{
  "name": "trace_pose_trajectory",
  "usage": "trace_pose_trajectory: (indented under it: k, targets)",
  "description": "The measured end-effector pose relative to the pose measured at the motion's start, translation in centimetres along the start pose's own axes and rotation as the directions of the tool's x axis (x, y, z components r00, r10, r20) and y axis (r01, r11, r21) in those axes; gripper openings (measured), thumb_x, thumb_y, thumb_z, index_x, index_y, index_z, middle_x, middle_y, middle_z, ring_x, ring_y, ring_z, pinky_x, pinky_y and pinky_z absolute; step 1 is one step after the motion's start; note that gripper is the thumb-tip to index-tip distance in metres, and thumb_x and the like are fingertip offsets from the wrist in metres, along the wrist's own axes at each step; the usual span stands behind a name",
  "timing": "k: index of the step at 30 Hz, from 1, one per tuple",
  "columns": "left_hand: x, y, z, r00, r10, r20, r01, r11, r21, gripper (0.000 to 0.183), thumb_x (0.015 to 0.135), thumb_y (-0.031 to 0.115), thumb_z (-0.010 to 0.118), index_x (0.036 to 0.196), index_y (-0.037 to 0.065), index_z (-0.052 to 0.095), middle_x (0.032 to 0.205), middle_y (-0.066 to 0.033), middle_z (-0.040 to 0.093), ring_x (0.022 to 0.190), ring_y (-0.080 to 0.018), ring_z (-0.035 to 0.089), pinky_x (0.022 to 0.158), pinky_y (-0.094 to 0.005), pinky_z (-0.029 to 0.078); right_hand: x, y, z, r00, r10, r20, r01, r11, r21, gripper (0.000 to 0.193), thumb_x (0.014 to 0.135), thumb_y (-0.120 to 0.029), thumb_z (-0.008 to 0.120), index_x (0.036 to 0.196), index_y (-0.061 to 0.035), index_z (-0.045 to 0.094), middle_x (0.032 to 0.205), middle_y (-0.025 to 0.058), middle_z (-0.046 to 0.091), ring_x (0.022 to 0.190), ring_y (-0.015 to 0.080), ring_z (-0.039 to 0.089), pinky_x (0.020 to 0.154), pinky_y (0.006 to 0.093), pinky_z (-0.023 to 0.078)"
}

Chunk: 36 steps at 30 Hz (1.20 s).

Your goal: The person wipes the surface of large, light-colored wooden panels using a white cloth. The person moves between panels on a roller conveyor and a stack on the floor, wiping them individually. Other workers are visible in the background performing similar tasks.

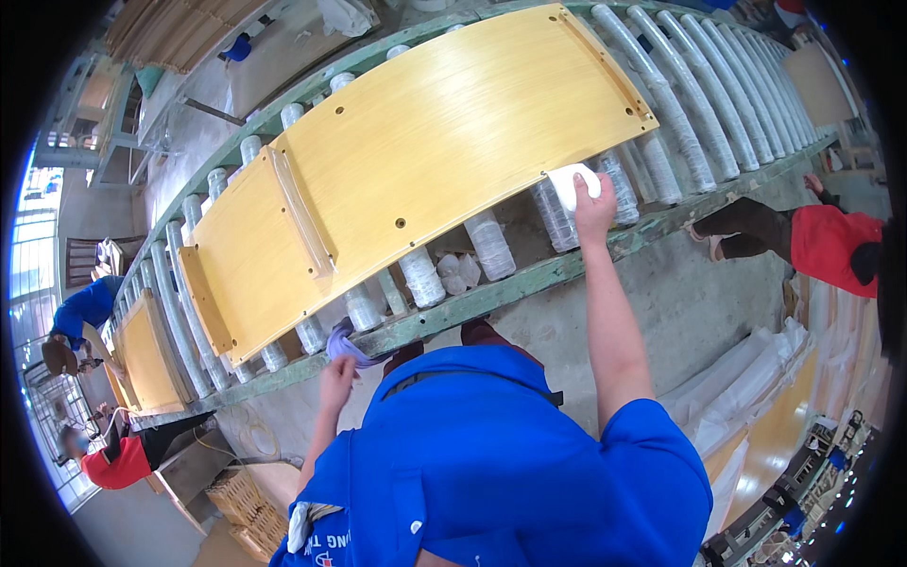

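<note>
A long varnished wooden panel [453, 113] in yellow-brown lies across a conveyor of plastic-wrapped rollers. Raised wooden strips cross it near its ends, and dark holes dot its face. My right hand [595, 213] is closed on a folded white cloth [570, 180], which meets the panel's near edge right of the middle. Lower down on the left, my left hand [337, 382] has its fingers curled around a purple cloth [350, 346] by the conveyor's green side rail.
The green rail [491, 300] runs between me and the panel. Bare wrapped rollers [718, 94] stretch off to the right. At the left, a person in blue [87, 307] leans over another panel [151, 359]. People in red stand at left [118, 463] and right [831, 248].
</note>
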<state>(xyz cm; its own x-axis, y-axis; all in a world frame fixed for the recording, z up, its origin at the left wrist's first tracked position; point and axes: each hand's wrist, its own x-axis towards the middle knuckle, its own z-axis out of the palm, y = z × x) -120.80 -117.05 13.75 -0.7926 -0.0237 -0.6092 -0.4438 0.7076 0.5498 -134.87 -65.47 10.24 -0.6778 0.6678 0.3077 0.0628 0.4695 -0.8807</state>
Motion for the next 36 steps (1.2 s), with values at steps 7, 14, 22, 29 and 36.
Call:
trace_pose_trajectory:
  k: [7, 14, 22, 29, 36]
  targets:
    - [7.7, 4.2, -4.8, 0.894, 0.112, -0.435, -0.183, 0.975, -0.125, 0.028, 0.093, 0.023, 0.052, 0.108, 0.001, 0.062, 0.079, -0.0055, 0.062, 0.06, -0.0082, 0.053, 0.054, -0.0233, 0.043, 2.5, 0.6, -0.6, 0.998, 0.045, -0.039, -0.04, 0.993, 0.111, 0.022, 0.085, -0.018, 0.067, 0.09, 0.0001, 0.056, 0.08, 0.0054, 0.06, 0.072, 0.0116, 0.054, 0.066, 0.028, 0.046]
    - [13.3, 9.1, -6.3, 0.922, 0.063, -0.383, -0.126, 0.982, -0.141, 0.036, 0.093, 0.026, 0.051, 0.116, -0.001, 0.057, 0.098, -0.0109, 0.063, 0.07, -0.0144, 0.059, 0.063, -0.0266, 0.049, 7.4, 3.2, -3.8, 0.986, 0.083, -0.144, -0.091, 0.994, -0.052, 0.025, 0.082, -0.02, 0.068, 0.088, 0.0014, 0.056, 0.083, 0.0144, 0.059, 0.075, 0.0264, 0.057, 0.071, 0.0371, 0.046]
    - [14.4, 9.3, -5.9, 0.842, 0.2, -0.5, -0.231, 0.973, 0.0, 0.033, 0.091, 0.024, 0.054, 0.11, -0.002, 0.059, 0.094, -0.0129, 0.059, 0.081, -0.0212, 0.059, 0.069, -0.0321, 0.048, 13.9, 6.5, -6.0, 0.951, 0.029, -0.308, -0.057, 0.995, -0.083, 0.028, 0.081, -0.022, 0.069, 0.09, 0.002, 0.057, 0.084, 0.0175, 0.061, 0.077, 0.0312, 0.06, 0.071, 0.0402, 0.046]
    - [13.6, 10.5, -5.8, 0.823, 0.234, -0.517, -0.172, 0.971, 0.166, 0.029, 0.091, 0.024, 0.055, 0.103, -0.001, 0.061, 0.086, -0.0132, 0.054, 0.071, -0.0215, 0.055, 0.063, -0.0335, 0.046, 17.0, 8.1, -7.4, 0.938, -0.003, -0.345, -0.053, 0.987, -0.153, 0.027, 0.081, -0.024, 0.069, 0.088, 0.0002, 0.058, 0.083, 0.0145, 0.063, 0.076, 0.0267, 0.06, 0.071, 0.0378, 0.047]
    - [13.2, 10.7, -6.2, 0.826, 0.248, -0.506, -0.147, 0.962, 0.231, 0.027, 0.092, 0.022, 0.053, 0.104, -0.001, 0.059, 0.085, -0.0154, 0.054, 0.077, -0.0264, 0.055, 0.07, -0.0378, 0.046, 17.4, 8.4, -6.9, 0.948, -0.013, -0.318, -0.065, 0.971, -0.232, 0.028, 0.079, -0.023, 0.069, 0.088, 0.0006, 0.057, 0.086, 0.0176, 0.06, 0.08, 0.0357, 0.058, 0.072, 0.0424, 0.045]
